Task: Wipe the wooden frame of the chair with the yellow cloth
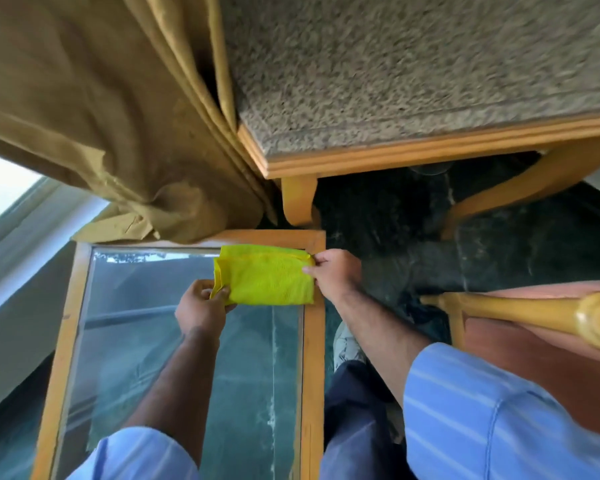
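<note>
Holding one yellow cloth (267, 276) between two hands: left hand (201, 306), right hand (333, 273).

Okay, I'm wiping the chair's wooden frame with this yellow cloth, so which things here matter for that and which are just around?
For the job:
yellow cloth, held by the left hand and right hand
chair's wooden frame

Just around:
glass-topped table
curtain
pink-cushioned chair
</note>
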`<action>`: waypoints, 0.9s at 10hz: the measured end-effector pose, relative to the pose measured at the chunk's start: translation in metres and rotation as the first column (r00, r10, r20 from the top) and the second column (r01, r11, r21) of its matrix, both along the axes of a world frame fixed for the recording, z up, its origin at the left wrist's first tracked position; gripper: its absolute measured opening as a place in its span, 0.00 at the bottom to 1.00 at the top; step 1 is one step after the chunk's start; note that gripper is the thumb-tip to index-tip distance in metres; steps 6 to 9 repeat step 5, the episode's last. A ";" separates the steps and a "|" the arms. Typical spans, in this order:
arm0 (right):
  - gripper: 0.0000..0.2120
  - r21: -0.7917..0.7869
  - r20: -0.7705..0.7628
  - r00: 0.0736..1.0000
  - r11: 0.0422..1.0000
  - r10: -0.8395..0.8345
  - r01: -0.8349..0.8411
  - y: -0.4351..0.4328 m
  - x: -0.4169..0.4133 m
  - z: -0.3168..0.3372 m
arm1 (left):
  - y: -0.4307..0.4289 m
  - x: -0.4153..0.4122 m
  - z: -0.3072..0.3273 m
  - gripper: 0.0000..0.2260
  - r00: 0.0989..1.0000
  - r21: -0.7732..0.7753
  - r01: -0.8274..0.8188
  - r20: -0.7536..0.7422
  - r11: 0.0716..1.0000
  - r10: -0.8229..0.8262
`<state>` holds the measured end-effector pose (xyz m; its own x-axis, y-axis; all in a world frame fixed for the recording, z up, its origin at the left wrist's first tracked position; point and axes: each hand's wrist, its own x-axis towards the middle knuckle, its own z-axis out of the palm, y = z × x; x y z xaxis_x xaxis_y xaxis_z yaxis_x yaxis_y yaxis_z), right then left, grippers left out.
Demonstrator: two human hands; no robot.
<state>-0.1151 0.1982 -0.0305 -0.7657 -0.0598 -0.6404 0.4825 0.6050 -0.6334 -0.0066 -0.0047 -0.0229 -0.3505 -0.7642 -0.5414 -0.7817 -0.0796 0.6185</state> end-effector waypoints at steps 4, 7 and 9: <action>0.45 0.637 -0.170 0.827 0.700 0.536 -0.323 0.002 0.010 -0.023 | -0.002 -0.002 -0.021 0.26 0.743 -0.134 0.542 0.538 0.830 -0.399; 0.47 0.652 -0.220 0.729 0.654 0.648 -0.385 0.014 0.016 0.002 | 0.012 0.010 0.003 0.39 0.689 -0.318 0.694 0.555 0.646 -0.467; 0.47 0.652 -0.220 0.729 0.654 0.648 -0.385 0.014 0.016 0.002 | 0.012 0.010 0.003 0.39 0.689 -0.318 0.694 0.555 0.646 -0.467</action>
